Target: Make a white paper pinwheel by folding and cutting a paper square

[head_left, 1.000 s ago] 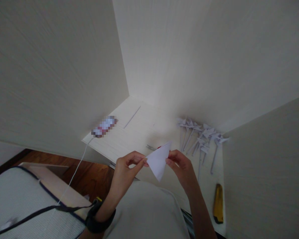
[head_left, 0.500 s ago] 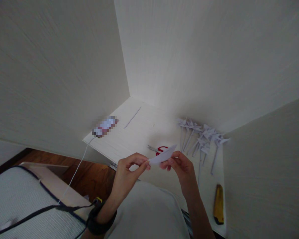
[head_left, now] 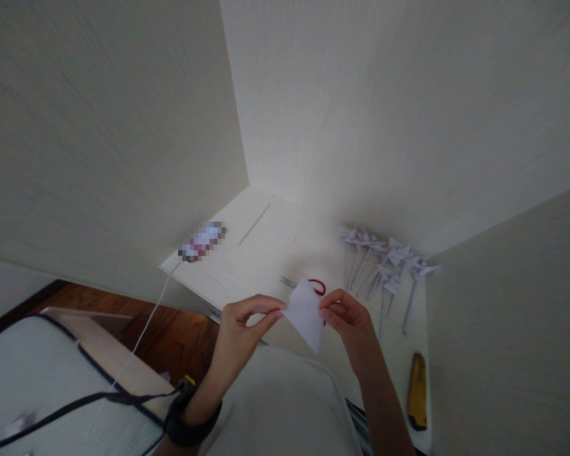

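Paper [head_left: 306, 313] white, pinwheels [head_left: 389, 259] white too, desk [head_left: 266, 253] off-white with faint woodgrain. Scissors [head_left: 317, 286] red-handled, knife [head_left: 417, 392] yellow with black tip, cable [head_left: 145, 326] white. Floor [head_left: 171, 335] dark brown wood, wristband [head_left: 185, 421] black with yellow spot.

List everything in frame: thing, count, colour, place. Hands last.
folded white paper piece: 1, white, pinched between both hands above the desk's near edge
red-handled scissors: 1, red handles, metal blades, on the desk just behind the paper, partly hidden
white paper pinwheels on sticks: a cluster, count unclear, white, right rear of desk
yellow utility knife: 1, yellow and black, near right edge of desk
phone: 1, blurred, left edge of desk, white cable running down from it
thin white stick: 1, rear of desk
white wooden desk: 1, set between white panels
black wristband: 1, left wrist
left hand: pinching paper's left corner
right hand: pinching paper's right side
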`<state>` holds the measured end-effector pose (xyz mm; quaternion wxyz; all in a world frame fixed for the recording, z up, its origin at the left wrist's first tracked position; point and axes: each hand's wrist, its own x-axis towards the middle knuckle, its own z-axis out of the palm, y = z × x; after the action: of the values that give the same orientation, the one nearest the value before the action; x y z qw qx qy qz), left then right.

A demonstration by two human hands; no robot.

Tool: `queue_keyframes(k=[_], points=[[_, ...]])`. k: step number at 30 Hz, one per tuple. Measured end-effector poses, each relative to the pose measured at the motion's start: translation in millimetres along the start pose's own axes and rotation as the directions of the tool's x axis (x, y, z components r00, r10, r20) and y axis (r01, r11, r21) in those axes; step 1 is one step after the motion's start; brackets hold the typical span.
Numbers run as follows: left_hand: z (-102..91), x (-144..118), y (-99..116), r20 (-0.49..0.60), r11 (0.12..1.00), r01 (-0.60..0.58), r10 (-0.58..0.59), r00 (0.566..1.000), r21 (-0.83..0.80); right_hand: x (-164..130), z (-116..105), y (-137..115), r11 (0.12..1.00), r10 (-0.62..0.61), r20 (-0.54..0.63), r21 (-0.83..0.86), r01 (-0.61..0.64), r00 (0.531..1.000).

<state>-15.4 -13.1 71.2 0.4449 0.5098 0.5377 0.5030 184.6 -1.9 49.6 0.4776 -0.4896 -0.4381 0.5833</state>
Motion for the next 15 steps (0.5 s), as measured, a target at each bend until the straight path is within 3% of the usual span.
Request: queue_keyframes(k=[7, 15], points=[[4.0, -1.5, 3.0, 0.083, 0.920, 0.226, -0.210, 0.974, -0.320, -3.4, 2.4, -3.8, 0.991, -0.116, -0.042, -0.071, 0.113, 0.992], [5.7, -2.6, 11.0, 0.130, 0.916, 0.311, -0.287, 0.949, -0.252, -9.8, 3.2, -3.5, 0.964, -0.232, -0.079, -0.149, 0.219, 0.969]])
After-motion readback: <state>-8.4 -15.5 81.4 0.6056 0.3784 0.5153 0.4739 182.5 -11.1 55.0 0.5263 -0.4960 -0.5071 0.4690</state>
